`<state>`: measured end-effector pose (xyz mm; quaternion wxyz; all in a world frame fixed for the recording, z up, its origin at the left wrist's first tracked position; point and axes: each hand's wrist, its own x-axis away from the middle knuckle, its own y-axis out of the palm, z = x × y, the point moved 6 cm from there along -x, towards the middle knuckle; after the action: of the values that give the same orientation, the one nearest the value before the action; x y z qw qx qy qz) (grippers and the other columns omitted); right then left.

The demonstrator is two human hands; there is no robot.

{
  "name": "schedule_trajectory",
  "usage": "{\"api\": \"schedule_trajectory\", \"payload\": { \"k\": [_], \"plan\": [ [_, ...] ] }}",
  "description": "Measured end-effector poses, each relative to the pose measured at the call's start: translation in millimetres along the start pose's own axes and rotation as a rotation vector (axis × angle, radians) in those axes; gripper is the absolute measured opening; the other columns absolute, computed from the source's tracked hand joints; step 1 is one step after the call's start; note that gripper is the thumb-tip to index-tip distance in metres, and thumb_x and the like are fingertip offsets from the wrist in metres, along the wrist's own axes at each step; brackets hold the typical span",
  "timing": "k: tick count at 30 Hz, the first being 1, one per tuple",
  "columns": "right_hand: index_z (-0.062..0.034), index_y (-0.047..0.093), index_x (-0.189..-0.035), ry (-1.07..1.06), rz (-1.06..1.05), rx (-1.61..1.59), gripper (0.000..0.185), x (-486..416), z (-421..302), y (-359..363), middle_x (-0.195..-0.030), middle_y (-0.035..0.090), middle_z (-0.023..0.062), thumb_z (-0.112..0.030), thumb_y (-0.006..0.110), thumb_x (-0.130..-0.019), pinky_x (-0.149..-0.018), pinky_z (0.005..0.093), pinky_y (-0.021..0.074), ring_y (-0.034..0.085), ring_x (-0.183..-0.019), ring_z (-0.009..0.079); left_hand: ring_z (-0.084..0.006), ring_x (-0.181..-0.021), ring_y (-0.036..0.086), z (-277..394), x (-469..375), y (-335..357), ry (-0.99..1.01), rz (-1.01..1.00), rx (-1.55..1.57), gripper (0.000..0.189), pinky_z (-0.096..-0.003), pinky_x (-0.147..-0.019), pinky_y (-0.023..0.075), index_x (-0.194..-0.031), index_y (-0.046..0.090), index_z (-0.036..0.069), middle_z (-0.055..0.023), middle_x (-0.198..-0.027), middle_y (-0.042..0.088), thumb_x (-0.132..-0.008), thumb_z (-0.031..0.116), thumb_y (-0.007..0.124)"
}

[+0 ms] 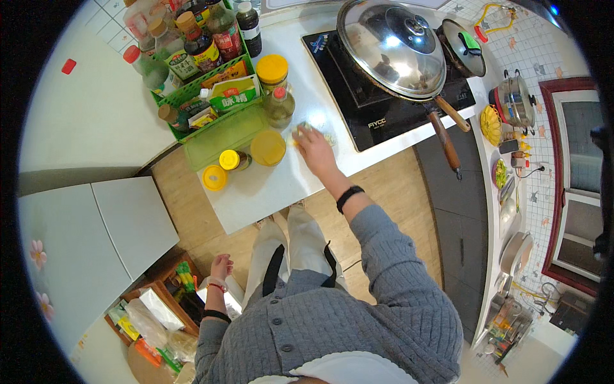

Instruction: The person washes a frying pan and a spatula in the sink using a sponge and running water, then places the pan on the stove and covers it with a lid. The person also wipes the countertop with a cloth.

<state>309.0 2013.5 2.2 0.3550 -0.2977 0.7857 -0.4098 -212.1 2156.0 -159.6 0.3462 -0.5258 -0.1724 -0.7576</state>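
My right hand [314,150] presses down on a light cloth [329,139] with yellowish patches, flat on the white countertop [268,197]. Most of the cloth is hidden under the fingers. Left of that hand stand a wide jar with a yellow lid [268,148] and a small dark jar with a yellow cap [235,160]. A yellow ring-shaped lid [214,177] lies near the counter's left edge. Just behind the hand is a glass bottle with a red cap [280,108]. My left hand [222,267] hangs by my side, fingers loosely curled, with nothing seen in it.
A green basket [206,79] of sauce bottles and packets stands at the back left, beside a jar with a yellow lid [272,72]. Right of my hand is a black cooktop [383,122] bearing a lidded wok [393,53], its wooden handle [443,141] jutting past the counter edge.
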Motion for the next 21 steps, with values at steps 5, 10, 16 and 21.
{"api": "schedule_trajectory", "payload": {
  "k": [5, 10, 16, 21],
  "plan": [
    [-0.0120, 0.069, -0.100, -0.098, -0.220, -0.040, 0.020, 43, -2, -12, -0.114, 0.065, 0.0076, -0.013, 0.058, -0.084, -0.086, 0.0414, 0.0513, 0.061, -0.100, 0.0294, -0.0109, -0.056, 0.054, -4, -8, -2, 0.026, -0.069, 0.089, 0.020, -0.0255, -0.046, 0.0418, -0.102, 0.060, 0.012, -0.0039, -0.075, 0.061, -0.092, 0.030, 0.063],
    [-0.0119, 0.065, -0.116, 0.024, 0.087, 0.307, 0.035, -11, 59, -38, -0.124, 0.061, 0.0123, -0.006, 0.058, -0.082, -0.097, 0.0407, 0.0467, 0.056, -0.113, 0.0360, -0.0110, -0.056, 0.054, -12, -15, -12, -0.046, 0.008, 0.053, 0.023, -0.0255, -0.047, 0.0428, -0.104, 0.059, 0.014, -0.0038, -0.077, 0.062, -0.092, 0.033, 0.063],
    [-0.0106, 0.067, -0.115, 0.259, 0.034, 0.129, 0.035, 44, 46, -18, -0.127, 0.060, 0.0146, -0.002, 0.053, -0.084, -0.097, 0.0398, 0.0469, 0.056, -0.115, 0.0366, -0.0107, -0.057, 0.054, -10, -10, -11, -0.021, -0.050, 0.097, 0.023, -0.0256, -0.048, 0.0415, -0.103, 0.058, 0.014, -0.0034, -0.077, 0.062, -0.090, 0.032, 0.066],
    [-0.0078, 0.068, -0.113, 0.491, 0.004, -0.411, 0.033, 88, -18, -3, -0.121, 0.062, 0.0168, 0.000, 0.056, -0.083, -0.093, 0.0403, 0.0477, 0.059, -0.109, 0.0358, -0.0108, -0.057, 0.054, -10, -10, -9, -0.008, -0.059, 0.117, 0.024, -0.0257, -0.047, 0.0412, -0.104, 0.057, 0.014, -0.0032, -0.078, 0.061, -0.091, 0.031, 0.065]
  ]
}}
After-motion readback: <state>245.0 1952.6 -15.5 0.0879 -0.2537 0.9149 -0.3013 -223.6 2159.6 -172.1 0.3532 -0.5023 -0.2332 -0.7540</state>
